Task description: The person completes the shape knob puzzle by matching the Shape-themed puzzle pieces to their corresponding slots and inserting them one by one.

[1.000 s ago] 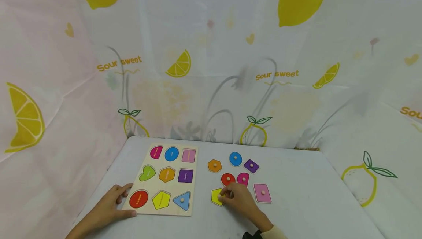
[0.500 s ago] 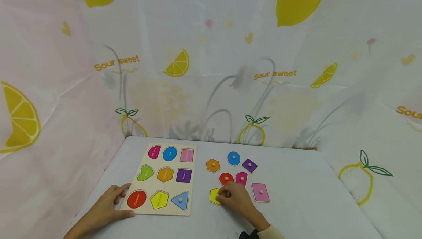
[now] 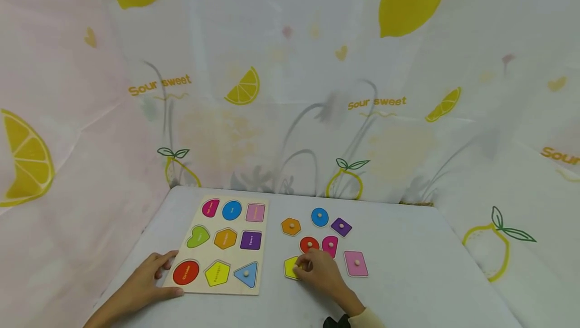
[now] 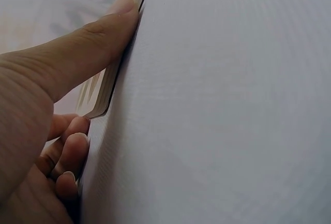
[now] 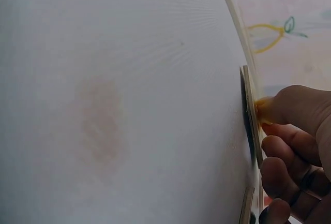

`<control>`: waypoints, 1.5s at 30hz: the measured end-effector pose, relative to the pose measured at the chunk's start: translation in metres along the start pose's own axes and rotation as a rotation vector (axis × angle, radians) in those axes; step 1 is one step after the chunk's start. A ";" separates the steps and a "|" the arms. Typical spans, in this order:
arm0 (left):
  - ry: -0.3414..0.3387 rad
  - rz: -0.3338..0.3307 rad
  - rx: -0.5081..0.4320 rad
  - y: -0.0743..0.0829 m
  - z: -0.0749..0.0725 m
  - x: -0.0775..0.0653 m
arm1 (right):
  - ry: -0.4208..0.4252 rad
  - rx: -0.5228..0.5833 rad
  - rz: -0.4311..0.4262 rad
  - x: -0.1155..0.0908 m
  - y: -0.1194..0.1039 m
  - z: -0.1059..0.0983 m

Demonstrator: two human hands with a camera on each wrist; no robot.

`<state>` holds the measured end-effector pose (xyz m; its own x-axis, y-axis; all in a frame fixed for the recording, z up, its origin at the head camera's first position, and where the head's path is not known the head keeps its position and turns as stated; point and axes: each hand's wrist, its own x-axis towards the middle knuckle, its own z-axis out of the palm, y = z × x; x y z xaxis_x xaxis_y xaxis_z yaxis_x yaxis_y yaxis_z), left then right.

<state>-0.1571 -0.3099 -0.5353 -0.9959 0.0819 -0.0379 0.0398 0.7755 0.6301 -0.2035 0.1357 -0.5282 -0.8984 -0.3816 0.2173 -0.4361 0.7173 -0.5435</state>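
In the head view, a wooden puzzle board (image 3: 206, 252) with coloured shape recesses lies on the left of the table. My left hand (image 3: 142, 282) holds its near left corner, the thumb (image 4: 98, 43) along the near edge and fingers at the left side. My right hand (image 3: 322, 273) pinches the knob of a yellow pentagon puzzle piece (image 3: 290, 267), to the right of the board; the fingertips hide the knob and part of the piece. In the right wrist view, this piece (image 5: 250, 113) shows edge-on, close over the white surface. A blue triangle piece (image 3: 246, 276) sits in the board.
Several knobbed pieces lie around the right hand: a red circle (image 3: 308, 242), a magenta half-round (image 3: 330, 247), a pink rectangle (image 3: 355, 270), an orange hexagon (image 3: 290, 227), a blue oval (image 3: 319, 218) and a purple square (image 3: 341, 227). Printed fabric (image 3: 281, 132) hangs behind the white table (image 3: 408, 267).
My right hand and the yellow pentagon piece have shifted slightly left. The left hand stays at the board's corner. The head view has turned a little.
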 end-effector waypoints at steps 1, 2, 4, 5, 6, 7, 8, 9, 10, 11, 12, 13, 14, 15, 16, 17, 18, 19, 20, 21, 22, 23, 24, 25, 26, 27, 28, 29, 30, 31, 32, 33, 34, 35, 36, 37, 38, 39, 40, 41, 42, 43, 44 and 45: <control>0.001 -0.006 -0.004 0.000 -0.001 0.000 | 0.001 0.000 0.002 0.001 -0.001 0.000; 0.000 -0.006 -0.006 0.000 -0.001 -0.001 | 0.000 0.000 0.006 0.002 -0.001 0.001; -0.001 -0.007 -0.008 0.000 -0.002 -0.001 | -0.004 0.004 0.011 0.004 -0.003 0.000; 0.000 -0.008 -0.008 0.000 -0.002 -0.002 | -0.008 0.006 0.015 0.005 -0.004 0.000; 0.001 -0.008 -0.009 0.000 -0.002 -0.002 | -0.012 0.012 0.017 0.006 -0.005 0.000; 0.003 -0.007 -0.009 0.000 -0.002 -0.003 | -0.017 0.017 0.021 0.007 -0.006 0.000; 0.004 -0.005 -0.009 0.000 -0.002 -0.003 | -0.020 0.024 0.022 0.008 -0.007 0.000; 0.006 -0.003 -0.009 0.000 -0.002 -0.003 | -0.022 0.032 0.023 0.009 -0.008 0.000; 0.008 0.000 -0.009 -0.001 -0.001 -0.003 | -0.023 0.038 0.024 0.010 -0.009 0.000; 0.009 -0.004 -0.011 -0.001 -0.001 -0.003 | -0.023 0.040 0.025 0.011 -0.011 0.000; 0.010 0.000 -0.013 -0.001 -0.001 -0.002 | -0.021 0.045 0.022 0.012 -0.012 0.000; 0.011 0.001 -0.013 -0.001 -0.001 -0.002 | -0.018 0.044 0.017 0.013 -0.013 0.000; 0.012 0.001 -0.012 -0.001 0.000 -0.002 | -0.015 0.045 0.010 0.014 -0.014 0.001; 0.013 -0.001 -0.012 -0.001 0.000 -0.002 | -0.011 0.046 0.001 0.015 -0.016 0.001; 0.012 -0.005 -0.013 -0.001 0.000 -0.001 | -0.006 0.044 -0.007 0.016 -0.017 0.002; 0.012 -0.008 -0.014 -0.001 -0.001 -0.001 | -0.005 0.045 -0.013 0.017 -0.019 0.002; 0.012 -0.008 -0.012 -0.001 -0.001 -0.001 | -0.006 0.048 -0.018 0.018 -0.020 0.003; 0.012 -0.015 -0.012 -0.001 -0.001 -0.001 | -0.008 0.050 -0.021 0.019 -0.022 0.004; 0.011 -0.019 -0.012 -0.001 -0.001 -0.001 | -0.010 0.052 -0.024 0.020 -0.023 0.004; 0.010 -0.022 -0.013 -0.001 -0.001 -0.001 | -0.011 0.050 -0.025 0.021 -0.025 0.005; 0.009 -0.026 -0.015 -0.001 -0.001 -0.002 | -0.013 0.050 -0.026 0.022 -0.026 0.006; 0.008 -0.028 -0.016 -0.001 -0.001 -0.002 | -0.014 0.050 -0.025 0.023 -0.027 0.007; 0.007 -0.029 -0.017 -0.001 -0.001 -0.002 | -0.014 0.051 -0.026 0.024 -0.028 0.008; 0.007 -0.031 -0.016 -0.001 0.000 -0.002 | -0.013 0.052 -0.028 0.025 -0.029 0.009; 0.008 -0.029 -0.016 -0.001 0.000 -0.001 | -0.011 0.055 -0.033 0.026 -0.030 0.009; 0.010 -0.029 -0.016 0.000 0.000 -0.001 | -0.010 0.059 -0.036 0.026 -0.031 0.010; 0.012 -0.032 -0.016 0.000 0.000 -0.001 | -0.009 0.063 -0.040 0.027 -0.032 0.010; 0.012 -0.030 -0.015 0.000 0.001 0.000 | -0.009 0.067 -0.043 0.028 -0.033 0.010; 0.014 -0.029 -0.014 0.000 0.001 0.000 | -0.008 0.073 -0.047 0.029 -0.034 0.011; 0.015 -0.027 -0.014 0.000 0.001 0.000 | -0.007 0.075 -0.051 0.029 -0.035 0.011; 0.017 -0.031 -0.018 0.000 0.002 0.000 | -0.005 0.077 -0.056 0.030 -0.035 0.011; 0.015 -0.028 -0.016 0.000 0.002 0.000 | -0.005 0.079 -0.057 0.030 -0.036 0.012; 0.015 -0.033 -0.019 0.000 0.002 0.000 | -0.004 0.080 -0.063 0.031 -0.037 0.012; 0.012 -0.028 -0.019 -0.001 0.002 0.000 | -0.006 0.081 -0.064 0.031 -0.037 0.012; 0.011 -0.035 -0.021 -0.001 0.002 0.000 | -0.008 0.080 -0.068 0.032 -0.038 0.012; 0.009 -0.042 -0.021 -0.001 0.003 0.000 | -0.012 0.076 -0.070 0.032 -0.039 0.013; 0.009 -0.045 -0.022 -0.001 0.002 0.000 | -0.015 0.073 -0.073 0.033 -0.040 0.013; 0.007 -0.040 -0.021 -0.002 0.002 -0.001 | -0.016 0.068 -0.078 0.033 -0.042 0.014; 0.009 -0.045 -0.024 -0.002 0.002 -0.001 | -0.018 0.065 -0.081 0.034 -0.043 0.014; 0.009 -0.039 -0.023 -0.002 0.001 -0.001 | -0.021 0.063 -0.080 0.035 -0.044 0.015; 0.012 -0.039 -0.024 -0.002 0.001 -0.001 | -0.022 0.063 -0.081 0.036 -0.046 0.015; 0.013 -0.028 -0.023 -0.002 0.001 -0.001 | -0.024 0.066 -0.082 0.036 -0.048 0.016; 0.013 -0.017 -0.024 -0.002 0.000 -0.001 | -0.024 0.067 -0.081 0.037 -0.049 0.016; 0.014 -0.014 -0.024 -0.002 0.001 0.000 | -0.027 0.070 -0.079 0.037 -0.051 0.016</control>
<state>-0.1567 -0.3109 -0.5368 -0.9974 0.0618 -0.0362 0.0237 0.7610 0.6483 -0.2140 0.0755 -0.5058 -0.8592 -0.4515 0.2407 -0.5002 0.6420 -0.5810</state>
